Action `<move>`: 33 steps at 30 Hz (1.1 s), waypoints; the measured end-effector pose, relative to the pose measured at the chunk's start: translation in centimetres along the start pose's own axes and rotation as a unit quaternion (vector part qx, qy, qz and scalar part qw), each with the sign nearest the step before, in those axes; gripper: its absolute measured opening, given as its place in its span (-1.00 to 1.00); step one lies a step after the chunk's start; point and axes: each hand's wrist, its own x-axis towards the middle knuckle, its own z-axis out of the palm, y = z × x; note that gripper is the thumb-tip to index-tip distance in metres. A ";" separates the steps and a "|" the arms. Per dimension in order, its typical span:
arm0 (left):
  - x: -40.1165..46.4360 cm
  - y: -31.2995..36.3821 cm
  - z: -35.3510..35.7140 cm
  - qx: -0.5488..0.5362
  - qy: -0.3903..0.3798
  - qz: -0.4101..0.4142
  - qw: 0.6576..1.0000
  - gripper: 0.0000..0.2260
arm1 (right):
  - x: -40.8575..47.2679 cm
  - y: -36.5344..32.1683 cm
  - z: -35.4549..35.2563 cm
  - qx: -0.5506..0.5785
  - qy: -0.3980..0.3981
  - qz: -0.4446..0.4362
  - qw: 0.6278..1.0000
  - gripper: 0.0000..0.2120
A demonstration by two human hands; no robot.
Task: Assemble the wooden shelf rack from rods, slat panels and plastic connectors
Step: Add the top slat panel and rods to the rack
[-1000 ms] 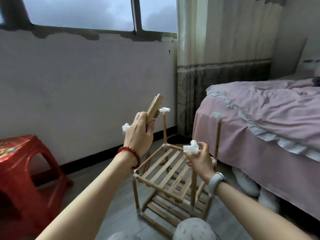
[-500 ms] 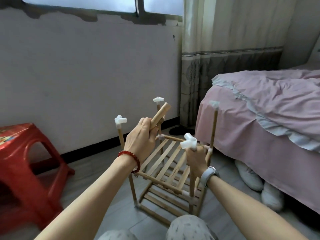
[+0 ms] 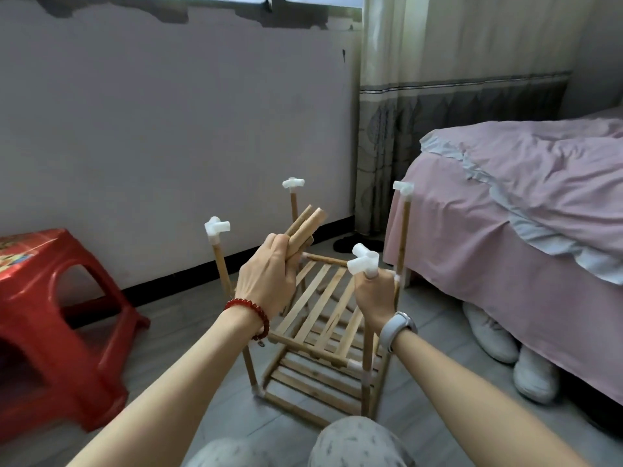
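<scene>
Knees (image 3: 357, 443) in speckled grey fabric are seen at the bottom edge. Just beyond them, a half-built wooden rack (image 3: 317, 335) is stood on the grey floor (image 3: 175, 318), with two slatted shelves fitted and four upright posts rising from its corners.

Right hand (image 3: 375, 299): wrapped around the near-right post, directly under a white connector (image 3: 363, 261) seated on the post's top. A grey watch (image 3: 397, 326) is worn on that wrist.

Left hand (image 3: 266, 281): curled round a bundle of loose rods (image 3: 303, 227), held tilted up above the upper shelf. A red bead bracelet (image 3: 251, 313) is worn on that wrist.

White connectors are noted on the other three post tops.

A red stool (image 3: 50, 325) is placed at left. A bed (image 3: 526, 210) with pink sheets is seen at right, with white shoes (image 3: 512, 352) tucked beneath. A curtain (image 3: 448, 96) hangs behind.
</scene>
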 end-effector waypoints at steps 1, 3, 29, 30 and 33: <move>0.0 0.2 0.4 -0.001 0.004 0.014 1.000 -0.84 | 0.2 0.2 -0.1 0.006 0.012 0.001 1.000 -0.55; 0.2 0.2 1.5 0.000 0.015 0.053 0.998 -0.86 | 0.5 0.6 -0.5 0.034 0.013 0.000 0.999 -0.60; -2.2 -5.1 10.3 0.120 -0.077 0.171 0.975 -0.78 | -1.8 15.5 1.8 -0.015 -0.196 0.330 0.923 -0.77; -2.3 -5.2 10.1 0.119 -0.074 0.177 0.974 -0.80 | -1.7 15.4 1.8 -0.018 -0.212 0.329 0.920 -0.77; -2.2 -5.3 9.7 0.117 -0.043 0.191 0.974 -0.89 | -1.7 15.0 2.0 -0.020 -0.247 0.325 0.913 -0.77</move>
